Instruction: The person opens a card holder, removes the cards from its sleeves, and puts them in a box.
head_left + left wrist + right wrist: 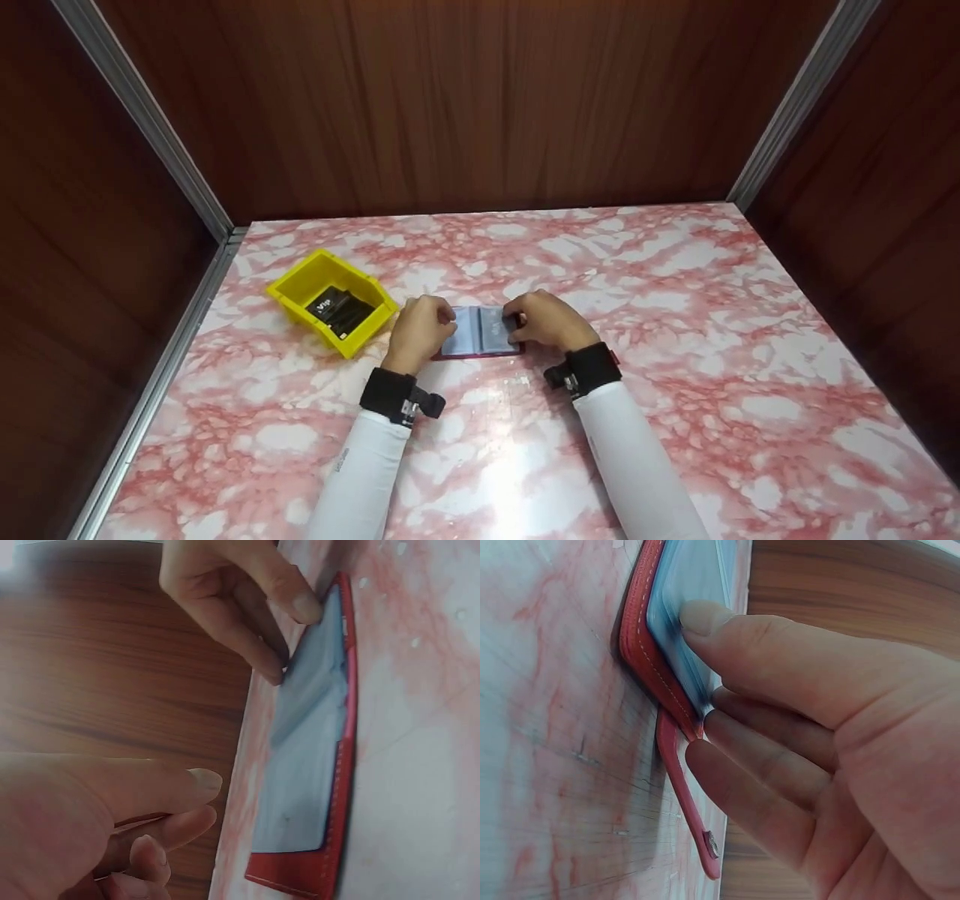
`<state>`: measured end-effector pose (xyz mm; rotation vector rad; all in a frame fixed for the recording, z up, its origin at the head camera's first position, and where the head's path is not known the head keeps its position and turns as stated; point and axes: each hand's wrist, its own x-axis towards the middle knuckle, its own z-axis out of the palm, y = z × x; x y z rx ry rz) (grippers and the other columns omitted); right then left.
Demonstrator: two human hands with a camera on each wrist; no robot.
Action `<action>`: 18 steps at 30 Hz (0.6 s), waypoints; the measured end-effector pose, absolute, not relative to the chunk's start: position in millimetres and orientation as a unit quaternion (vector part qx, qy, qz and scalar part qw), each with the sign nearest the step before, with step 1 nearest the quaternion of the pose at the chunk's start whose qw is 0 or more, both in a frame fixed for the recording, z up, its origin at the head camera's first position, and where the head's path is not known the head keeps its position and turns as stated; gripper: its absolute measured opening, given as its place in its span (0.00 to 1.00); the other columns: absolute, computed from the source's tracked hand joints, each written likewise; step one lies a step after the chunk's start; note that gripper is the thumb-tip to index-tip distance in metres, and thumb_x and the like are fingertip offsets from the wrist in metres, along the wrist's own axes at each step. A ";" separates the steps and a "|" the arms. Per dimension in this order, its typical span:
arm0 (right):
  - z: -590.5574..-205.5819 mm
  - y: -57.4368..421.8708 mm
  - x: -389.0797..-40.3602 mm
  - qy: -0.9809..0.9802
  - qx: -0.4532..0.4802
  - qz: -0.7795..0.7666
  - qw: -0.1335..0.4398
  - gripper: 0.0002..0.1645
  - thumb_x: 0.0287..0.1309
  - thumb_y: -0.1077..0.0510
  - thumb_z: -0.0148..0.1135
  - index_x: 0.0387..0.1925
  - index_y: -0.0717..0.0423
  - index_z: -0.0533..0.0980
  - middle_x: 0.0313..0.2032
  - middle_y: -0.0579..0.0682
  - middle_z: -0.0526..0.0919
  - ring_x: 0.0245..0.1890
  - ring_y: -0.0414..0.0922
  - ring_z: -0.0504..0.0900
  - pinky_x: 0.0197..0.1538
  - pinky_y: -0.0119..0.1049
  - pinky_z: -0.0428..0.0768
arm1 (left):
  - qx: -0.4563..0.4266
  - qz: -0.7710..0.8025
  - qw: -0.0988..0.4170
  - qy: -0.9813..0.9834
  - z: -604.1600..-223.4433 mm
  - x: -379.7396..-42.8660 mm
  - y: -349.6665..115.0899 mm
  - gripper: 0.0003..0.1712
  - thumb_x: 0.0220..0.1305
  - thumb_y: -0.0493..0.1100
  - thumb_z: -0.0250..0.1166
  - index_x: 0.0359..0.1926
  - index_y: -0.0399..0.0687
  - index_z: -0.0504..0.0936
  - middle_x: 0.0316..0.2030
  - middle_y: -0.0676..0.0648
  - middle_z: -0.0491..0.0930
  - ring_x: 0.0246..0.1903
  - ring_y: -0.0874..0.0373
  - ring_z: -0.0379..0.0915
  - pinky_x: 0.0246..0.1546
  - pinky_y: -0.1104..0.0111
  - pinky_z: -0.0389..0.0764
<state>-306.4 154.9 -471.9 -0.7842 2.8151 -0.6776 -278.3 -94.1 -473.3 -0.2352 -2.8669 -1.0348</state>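
A small red card holder [465,331] lies spread on the table, its clear bluish plastic sleeves [300,772] facing up. Faint lettering shows through the right-hand sleeve in the head view. My right hand [553,321] pinches the sleeves at the right edge: the thumb [709,619] is on top, the other fingers along the edge. A red strap with a metal snap [697,814] sticks out beneath that side. My left hand [420,331] is beside the holder's left edge, fingers loosely bent; in the left wrist view it appears apart from the holder with nothing in it.
Left of my left hand stands a yellow bin [300,276] with several black cards [341,309] inside, one marked "Vip". The table [675,360] has a red and white marbled top. Brown wood-look panels [480,112] enclose its back and sides.
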 end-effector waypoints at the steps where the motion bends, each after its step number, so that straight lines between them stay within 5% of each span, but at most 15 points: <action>1: -471.7 155.0 -306.3 0.936 -0.262 -0.225 0.070 0.17 0.58 0.60 0.81 0.49 0.55 0.89 0.43 0.54 0.91 0.40 0.46 0.80 0.51 0.43 0.79 | -0.082 -0.338 0.038 -0.937 -477.3 -279.3 -93.0 0.04 0.65 0.36 0.75 0.40 0.41 0.92 0.36 0.43 0.90 0.39 0.48 0.84 0.48 0.56 0.86; 9: -471.9 154.3 -307.6 0.935 -0.264 -0.228 0.059 0.13 0.59 0.61 0.80 0.45 0.55 0.89 0.41 0.53 0.91 0.38 0.46 0.79 0.48 0.43 0.78 | -0.102 -0.341 -0.002 -0.934 -541.4 -319.4 -96.4 0.09 0.59 0.39 0.77 0.41 0.45 0.91 0.33 0.51 0.86 0.35 0.58 0.80 0.41 0.66 0.81; 18: -472.1 154.4 -306.0 0.936 -0.259 -0.230 0.066 0.17 0.60 0.60 0.80 0.52 0.55 0.89 0.46 0.53 0.92 0.41 0.47 0.80 0.51 0.44 0.80 | -0.087 -0.339 -0.006 -0.937 -548.6 -322.3 -92.8 0.11 0.56 0.40 0.77 0.41 0.47 0.92 0.34 0.51 0.87 0.35 0.58 0.80 0.40 0.66 0.80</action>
